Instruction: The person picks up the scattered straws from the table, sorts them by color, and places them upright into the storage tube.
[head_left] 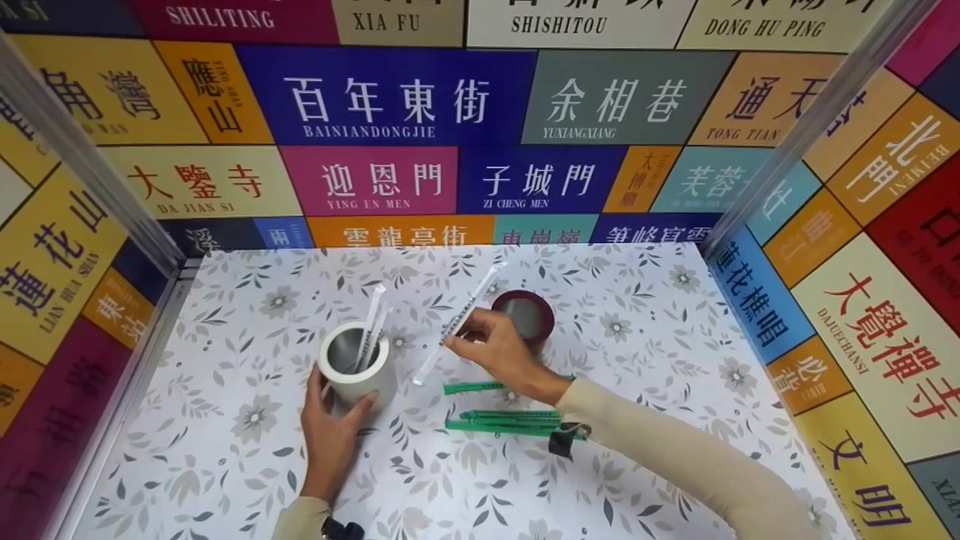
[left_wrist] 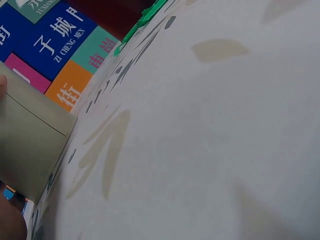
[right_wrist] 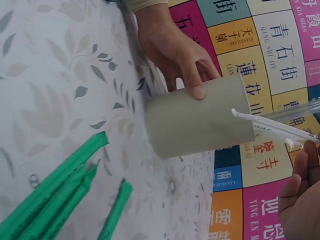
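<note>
My left hand (head_left: pixel 330 435) grips a pale grey-green cup (head_left: pixel 381 386) that stands upright on the table, fingers on one side and thumb on the other. White-wrapped straws (head_left: pixel 373 322) stick up out of the cup and lean on its rim. To the right of the cup, my right hand (head_left: pixel 499 352) pinches another white-wrapped straw (head_left: pixel 428 366), held slanted above the table. In the right wrist view its wrapper end (right_wrist: pixel 245 115) overlaps the cup's mouth. The left wrist view shows mainly the tabletop and the cup's side (left_wrist: pixel 30 145).
A dark red cup (head_left: pixel 550 311) stands behind my right hand. Several green-wrapped sticks (head_left: pixel 499 421) lie in a bunch nearer me, with a single green one (head_left: pixel 465 388) just behind them. Panels with printed signs (head_left: pixel 390 97) border the floral tabletop (head_left: pixel 255 420).
</note>
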